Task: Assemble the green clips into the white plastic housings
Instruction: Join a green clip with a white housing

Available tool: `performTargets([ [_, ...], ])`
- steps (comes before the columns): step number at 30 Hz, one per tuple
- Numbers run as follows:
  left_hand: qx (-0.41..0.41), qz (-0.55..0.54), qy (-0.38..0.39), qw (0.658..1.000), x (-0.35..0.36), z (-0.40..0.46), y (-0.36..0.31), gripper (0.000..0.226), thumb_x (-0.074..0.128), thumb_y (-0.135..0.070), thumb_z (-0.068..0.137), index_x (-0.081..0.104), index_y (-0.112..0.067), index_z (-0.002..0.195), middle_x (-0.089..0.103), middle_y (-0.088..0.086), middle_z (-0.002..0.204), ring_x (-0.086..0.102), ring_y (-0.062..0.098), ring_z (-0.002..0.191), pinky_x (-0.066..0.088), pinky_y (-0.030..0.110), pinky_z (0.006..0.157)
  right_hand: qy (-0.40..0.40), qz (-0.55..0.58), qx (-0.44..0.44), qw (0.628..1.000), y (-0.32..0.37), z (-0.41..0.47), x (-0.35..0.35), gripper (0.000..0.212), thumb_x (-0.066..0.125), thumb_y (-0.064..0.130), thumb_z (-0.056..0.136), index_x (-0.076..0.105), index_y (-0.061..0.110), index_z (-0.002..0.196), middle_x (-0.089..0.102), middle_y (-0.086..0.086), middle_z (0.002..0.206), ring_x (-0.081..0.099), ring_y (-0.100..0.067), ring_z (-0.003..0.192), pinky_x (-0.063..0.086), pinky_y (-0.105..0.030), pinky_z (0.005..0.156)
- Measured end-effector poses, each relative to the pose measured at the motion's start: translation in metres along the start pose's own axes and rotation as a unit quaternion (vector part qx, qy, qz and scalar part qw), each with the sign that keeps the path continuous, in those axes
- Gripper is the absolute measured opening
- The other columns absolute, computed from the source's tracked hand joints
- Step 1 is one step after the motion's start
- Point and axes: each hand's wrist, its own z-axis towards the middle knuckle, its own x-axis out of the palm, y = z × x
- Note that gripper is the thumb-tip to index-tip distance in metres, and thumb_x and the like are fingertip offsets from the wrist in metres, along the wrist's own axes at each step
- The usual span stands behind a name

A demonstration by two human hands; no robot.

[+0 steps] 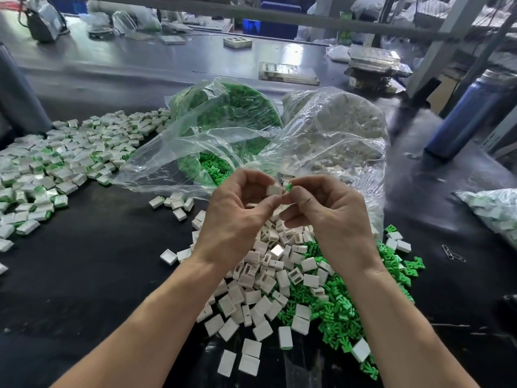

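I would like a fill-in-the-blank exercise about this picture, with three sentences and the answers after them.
1. The left hand pinches a white ____.
2. The right hand brings a clip of ____ colour to it.
3. The finished pieces lie in a heap on the person's ____ side of the table.

Missing words: housing; green; left

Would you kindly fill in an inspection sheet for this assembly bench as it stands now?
Surface: dark glossy bench top.
Job's things: white plastic housing in left hand; green plastic clip at its opening, pinched by right hand; loose housings pile; loose clips pile; assembled pieces heap.
Clutter: clear bags of clips and housings; metal paper clips; blue bottle.
Cables: nothing seen.
Surroundings: grey metal frame, trays behind.
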Motion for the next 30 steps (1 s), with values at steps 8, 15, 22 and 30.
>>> performTargets([
  [8,-0.012,-0.074,-0.012,0.997,-0.0070,-0.0056,0.0015,0.023,0.075,-0.006,0.089,0.065,-0.015,0.107,0.079,0.004,0.103,0.076,0.019,0.100,0.059,0.024,0.085,-0.003,-0.034,-0.012,0.999,-0.0046,-0.0055,0.0057,0.006,0.071,0.010,0.098,0.068,0.014,0.102,0.075,-0.009,0.088,0.073,-0.023,0.070,0.061,-0.032,0.059],
  [15,-0.029,-0.066,-0.019,0.997,-0.0067,-0.0074,0.0005,0.031,0.077,-0.032,0.082,0.068,-0.016,0.108,0.078,0.010,0.097,0.070,0.018,0.083,0.056,0.023,0.066,-0.003,-0.008,-0.020,1.000,-0.0029,-0.0065,0.0037,0.024,0.067,0.003,0.099,0.073,0.019,0.115,0.073,-0.010,0.089,0.070,-0.018,0.073,0.059,-0.025,0.065],
  [22,-0.047,-0.088,-0.007,0.995,-0.0042,-0.0078,0.0019,0.015,0.073,-0.030,0.090,0.076,-0.017,0.098,0.075,0.005,0.088,0.058,0.012,0.070,0.050,0.021,0.057,-0.016,0.032,-0.022,0.999,0.0012,-0.0078,0.0068,0.011,0.069,0.003,0.097,0.070,0.010,0.106,0.077,-0.012,0.090,0.077,-0.028,0.079,0.061,-0.029,0.066],
  [30,-0.045,-0.061,-0.038,0.996,-0.0024,-0.0106,0.0044,0.021,0.074,-0.035,0.089,0.077,-0.015,0.092,0.077,0.007,0.086,0.058,0.010,0.064,0.049,0.022,0.053,-0.031,0.039,-0.016,0.999,0.0022,-0.0080,0.0074,0.010,0.073,0.005,0.094,0.072,0.007,0.104,0.075,-0.012,0.081,0.069,-0.021,0.066,0.057,-0.026,0.061],
])
